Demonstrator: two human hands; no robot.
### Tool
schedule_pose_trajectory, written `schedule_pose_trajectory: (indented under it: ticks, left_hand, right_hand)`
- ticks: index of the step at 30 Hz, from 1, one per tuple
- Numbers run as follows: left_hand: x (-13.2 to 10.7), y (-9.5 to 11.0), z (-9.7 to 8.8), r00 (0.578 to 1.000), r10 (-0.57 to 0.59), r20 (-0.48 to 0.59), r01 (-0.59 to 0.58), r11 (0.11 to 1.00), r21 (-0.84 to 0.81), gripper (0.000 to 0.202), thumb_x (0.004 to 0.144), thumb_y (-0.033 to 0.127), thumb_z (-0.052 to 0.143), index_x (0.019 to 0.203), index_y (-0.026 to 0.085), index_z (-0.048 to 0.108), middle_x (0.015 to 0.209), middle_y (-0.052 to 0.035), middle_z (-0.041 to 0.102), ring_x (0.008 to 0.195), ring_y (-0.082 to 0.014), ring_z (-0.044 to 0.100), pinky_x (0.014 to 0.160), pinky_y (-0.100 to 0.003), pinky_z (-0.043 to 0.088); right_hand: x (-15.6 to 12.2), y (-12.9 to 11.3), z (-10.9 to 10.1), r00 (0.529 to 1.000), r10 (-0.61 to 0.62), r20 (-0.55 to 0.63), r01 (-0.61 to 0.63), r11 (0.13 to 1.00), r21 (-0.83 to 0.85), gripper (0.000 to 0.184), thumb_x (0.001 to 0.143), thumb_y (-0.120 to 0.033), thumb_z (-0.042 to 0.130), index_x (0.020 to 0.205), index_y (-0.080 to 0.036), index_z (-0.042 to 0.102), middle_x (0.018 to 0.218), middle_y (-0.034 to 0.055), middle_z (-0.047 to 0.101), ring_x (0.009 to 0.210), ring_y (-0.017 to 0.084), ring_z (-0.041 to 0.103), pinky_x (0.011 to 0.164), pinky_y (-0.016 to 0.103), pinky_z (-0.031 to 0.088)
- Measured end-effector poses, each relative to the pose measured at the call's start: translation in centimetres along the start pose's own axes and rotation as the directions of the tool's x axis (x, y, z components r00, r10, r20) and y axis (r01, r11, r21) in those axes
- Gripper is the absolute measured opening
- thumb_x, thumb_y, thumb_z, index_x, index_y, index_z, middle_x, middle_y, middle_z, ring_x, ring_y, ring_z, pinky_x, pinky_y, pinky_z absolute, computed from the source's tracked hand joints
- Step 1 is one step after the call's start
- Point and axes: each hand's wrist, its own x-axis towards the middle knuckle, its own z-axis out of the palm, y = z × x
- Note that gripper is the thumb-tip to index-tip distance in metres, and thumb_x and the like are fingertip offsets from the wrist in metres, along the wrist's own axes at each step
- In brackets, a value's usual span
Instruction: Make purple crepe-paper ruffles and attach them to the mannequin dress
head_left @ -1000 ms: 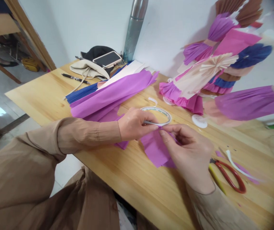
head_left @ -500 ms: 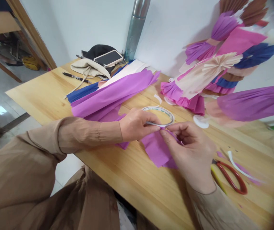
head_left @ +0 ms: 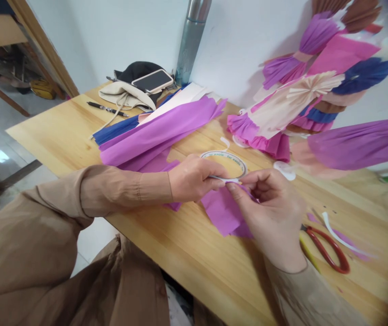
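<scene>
A narrow roll of white tape (head_left: 218, 155) is pinched between the thumb and fingers of my left hand (head_left: 194, 179). Green lettering shows on the inside of its ring, and a loose curl of tape sticks up at its far side. With thumb and fingertips closed, my right hand (head_left: 271, 210) grips the upper edge of a purple crepe paper piece (head_left: 221, 212), right against the near side of the roll. The rest of that paper hangs below, partly hidden behind my right hand. Both hands are almost touching.
Purple crepe paper sheets (head_left: 156, 129) lie left of centre, near a phone (head_left: 153, 81), a pen (head_left: 107, 109) and a bottle (head_left: 192, 45). Red-handled scissors (head_left: 329, 249) rest beside my right wrist, with paper scraps. Paper decorations (head_left: 295, 106) stand along the wall.
My hands stay nearly in place, with the roll and paper still held. A little more white tape shows between my fingertips, and the view has shifted slightly.
</scene>
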Motion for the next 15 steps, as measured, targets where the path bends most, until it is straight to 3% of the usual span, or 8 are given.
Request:
schedule_pose_trajectory:
  ticks: [3,6,11,15]
  left_hand:
    - [-0.03,0.07,0.04,0.999,0.020,-0.035,-0.019,1.000,0.020,0.018,0.088,0.021,0.058,0.085,0.014,0.074,0.071,-0.0019,0.071,0.057,-0.0081,0.059,0.054,-0.019,0.043]
    - [-0.04,0.27,0.06,0.997,-0.027,-0.076,0.024,0.999,-0.033,0.017,0.088,0.022,0.059,0.083,0.014,0.074,0.058,0.0016,0.065,0.052,-0.0075,0.057,0.051,-0.018,0.042]
    - [0.11,0.39,-0.08,0.988,-0.148,-0.038,0.137,0.969,-0.207,0.018,0.087,0.025,0.060,0.083,0.013,0.073,0.043,0.0057,0.053,0.039,-0.0069,0.051,0.042,-0.016,0.038]
    - [0.13,0.40,0.00,0.987,-0.157,-0.043,0.144,0.966,-0.217,0.013,0.081,0.019,0.062,0.083,0.012,0.073,0.044,0.0057,0.054,0.040,-0.0067,0.053,0.041,-0.015,0.037]
  right_hand:
    - [0.13,0.15,0.01,1.000,0.004,-0.015,-0.004,1.000,-0.003,0.020,0.078,-0.026,0.075,0.076,-0.022,0.056,0.064,-0.0037,0.054,0.054,0.011,0.048,0.049,0.027,0.038]
    - [0.19,0.06,-0.11,1.000,-0.010,-0.013,0.010,1.000,-0.006,0.021,0.078,-0.028,0.075,0.075,-0.022,0.055,0.066,-0.0032,0.055,0.056,0.011,0.049,0.051,0.027,0.040]
    - [0.17,-0.37,-0.39,1.000,-0.025,0.018,0.025,1.000,-0.013,0.020,0.080,-0.030,0.073,0.074,-0.022,0.056,0.065,-0.0027,0.056,0.054,0.011,0.048,0.048,0.025,0.037]
    - [0.11,-0.49,-0.36,0.999,-0.028,0.040,0.029,1.000,-0.009,0.014,0.083,-0.027,0.067,0.072,-0.021,0.060,0.062,-0.0023,0.056,0.052,0.011,0.047,0.047,0.026,0.036]
